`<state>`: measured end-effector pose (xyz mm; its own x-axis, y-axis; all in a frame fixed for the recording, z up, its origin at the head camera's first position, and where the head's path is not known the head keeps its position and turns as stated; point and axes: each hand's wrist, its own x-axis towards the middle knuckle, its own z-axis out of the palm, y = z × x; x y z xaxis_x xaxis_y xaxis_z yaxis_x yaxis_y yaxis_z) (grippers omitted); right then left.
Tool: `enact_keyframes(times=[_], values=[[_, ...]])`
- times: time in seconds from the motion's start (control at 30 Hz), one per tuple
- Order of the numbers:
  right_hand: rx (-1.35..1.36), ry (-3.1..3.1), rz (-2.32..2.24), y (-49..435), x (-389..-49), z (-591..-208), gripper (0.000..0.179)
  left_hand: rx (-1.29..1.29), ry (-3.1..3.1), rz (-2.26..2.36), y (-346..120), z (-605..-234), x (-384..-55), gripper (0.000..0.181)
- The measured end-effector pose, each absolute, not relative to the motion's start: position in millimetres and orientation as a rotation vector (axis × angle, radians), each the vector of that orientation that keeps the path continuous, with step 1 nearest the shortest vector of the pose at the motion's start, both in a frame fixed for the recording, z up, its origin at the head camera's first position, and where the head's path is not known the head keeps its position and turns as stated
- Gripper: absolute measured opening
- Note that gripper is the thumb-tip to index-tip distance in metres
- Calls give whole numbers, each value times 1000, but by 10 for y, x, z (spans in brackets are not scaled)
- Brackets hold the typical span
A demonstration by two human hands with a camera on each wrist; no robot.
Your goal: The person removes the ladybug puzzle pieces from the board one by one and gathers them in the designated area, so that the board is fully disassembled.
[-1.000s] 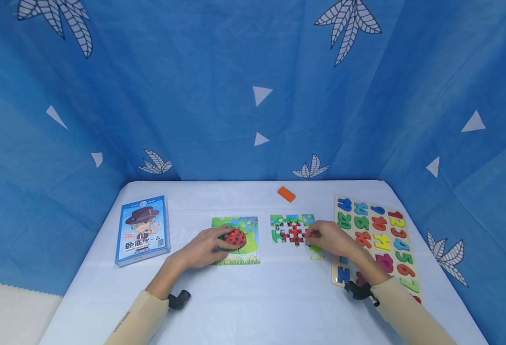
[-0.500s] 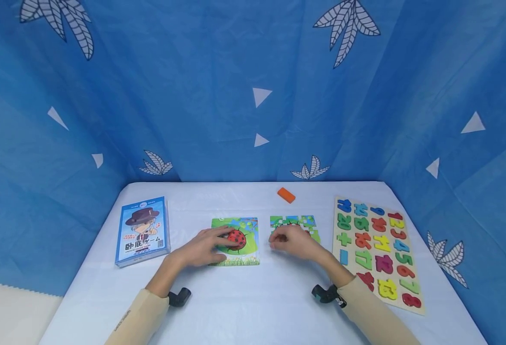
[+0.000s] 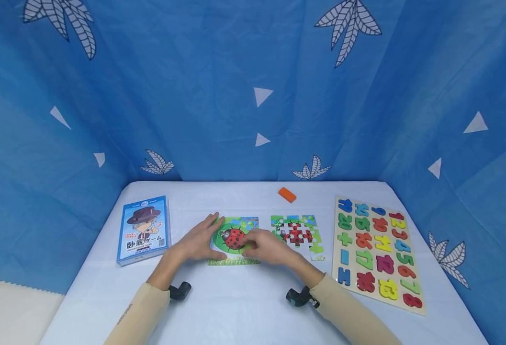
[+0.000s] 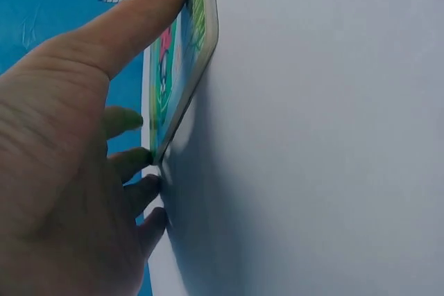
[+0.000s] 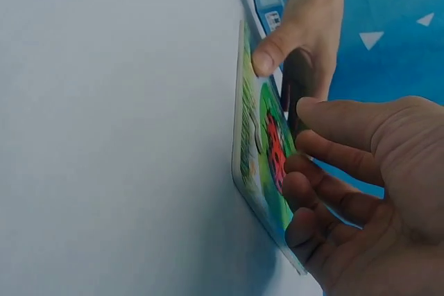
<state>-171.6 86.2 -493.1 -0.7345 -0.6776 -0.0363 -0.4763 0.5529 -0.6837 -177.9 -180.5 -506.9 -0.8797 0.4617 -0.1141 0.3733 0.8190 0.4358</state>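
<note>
A ladybug picture board (image 3: 235,261) lies flat at the middle of the table. My left hand (image 3: 196,239) rests at its left side, its fingers spread toward the far edge and its thumb (image 4: 149,15) on the near edge. Over the board's right half, the curled fingers of my right hand (image 3: 265,245) pinch a small puzzle piece (image 5: 298,81), seen dark in the right wrist view. Most of that piece is hidden in the head view. Right of the board, several ladybug puzzle pieces (image 3: 296,236) lie grouped, with gaps among them.
A blue game box (image 3: 144,230) stands at the left. On the right lies a wooden number board (image 3: 352,282) with coloured digits. An orange block (image 3: 287,194) sits near the table's far side. Blue curtains (image 3: 218,96) enclose the white table (image 3: 235,306).
My right hand has moved left from the loose pieces to the ladybug board, and one left-hand piece is gone from the group. My left hand has shifted slightly left, uncovering more of the picture.
</note>
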Motion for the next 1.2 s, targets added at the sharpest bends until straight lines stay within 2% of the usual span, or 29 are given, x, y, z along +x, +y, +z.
enact_keyframes(times=[0.2,0.53,0.83,1.2], values=[[-1010,2512,-901,783,-1708,-4965,31,627,2783,542,-1812,-5063,-1814,121],[-932,2462,-946,759,-1742,-4944,29,650,2775,529,-1818,-5036,-1812,118],[-973,2484,-917,699,-1771,-4977,31,667,2772,540,-1820,-5050,-1802,119],[-1002,2520,-883,603,-1780,-4992,24,680,2770,528,-1829,-5038,-1792,118]])
